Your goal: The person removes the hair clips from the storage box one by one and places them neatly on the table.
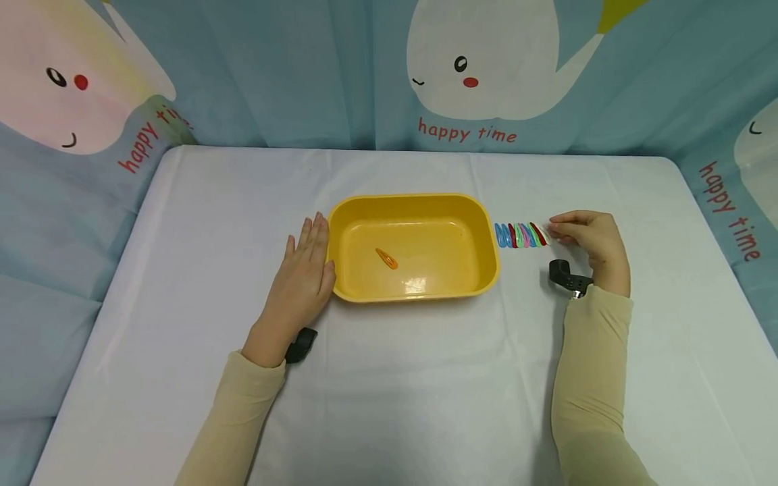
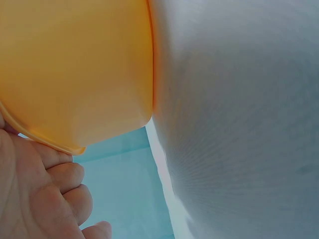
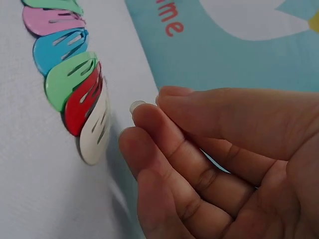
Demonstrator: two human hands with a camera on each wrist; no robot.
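A row of coloured snap hair clips (image 1: 521,235) lies on the table just right of a yellow basin (image 1: 417,298). One orange hair clip (image 1: 386,258) lies inside the basin. My left hand (image 1: 300,280) lies along the basin's left side with straight fingers; in the left wrist view its fingers touch the rim. At the row's right end is my right hand (image 1: 586,236), fingers loosely bent and nothing seen between them. In the right wrist view its fingertips are beside, apart from, a white hair clip (image 3: 94,132), which overlaps a red hair clip (image 3: 79,107).
A white cloth covers the table (image 1: 413,385). Blue curtains (image 1: 292,74) with printed whales hang behind and along the sides. A black wrist device (image 1: 568,275) is worn on the right wrist, and another black device (image 1: 300,345) on the left.
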